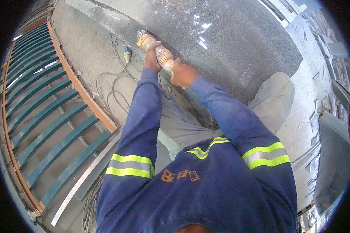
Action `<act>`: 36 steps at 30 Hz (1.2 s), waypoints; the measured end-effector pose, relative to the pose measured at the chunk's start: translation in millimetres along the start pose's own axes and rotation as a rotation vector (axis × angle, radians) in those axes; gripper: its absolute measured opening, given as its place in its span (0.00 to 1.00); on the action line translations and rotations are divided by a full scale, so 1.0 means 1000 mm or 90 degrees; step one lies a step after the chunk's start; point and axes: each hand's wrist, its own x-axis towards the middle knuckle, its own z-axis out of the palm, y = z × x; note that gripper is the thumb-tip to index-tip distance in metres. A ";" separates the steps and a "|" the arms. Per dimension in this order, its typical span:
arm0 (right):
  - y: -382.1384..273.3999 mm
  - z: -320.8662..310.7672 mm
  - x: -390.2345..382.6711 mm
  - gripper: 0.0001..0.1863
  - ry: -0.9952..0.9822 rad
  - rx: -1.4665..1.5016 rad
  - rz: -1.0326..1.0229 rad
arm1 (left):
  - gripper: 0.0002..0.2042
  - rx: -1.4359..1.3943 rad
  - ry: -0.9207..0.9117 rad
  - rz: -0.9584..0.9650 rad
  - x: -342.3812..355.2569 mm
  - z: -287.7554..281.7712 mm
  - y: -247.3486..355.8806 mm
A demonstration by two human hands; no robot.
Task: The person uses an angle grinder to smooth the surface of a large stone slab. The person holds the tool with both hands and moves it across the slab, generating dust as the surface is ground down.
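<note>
Both of my hands grip a dusty orange power tool, an angle grinder by its shape. My left hand is closed around its front part, just behind the head. Farther back, my right hand wraps round the rear of the body. The grinder's head lies at the left edge of a large dark grey stone slab, which is coated with pale dust. Its disc is too small and dusty to make out. My knees are bent beside and against the slab's near side.
A grey cable loops on the dusty floor to my left, near a blue and white plug connector. Beyond it stands a rack of green slats in an orange frame. Stacked slabs and offcuts line the right side.
</note>
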 end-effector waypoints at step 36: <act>0.006 0.000 0.003 0.28 0.026 0.041 -0.034 | 0.11 -0.014 0.006 -0.008 0.003 0.000 0.001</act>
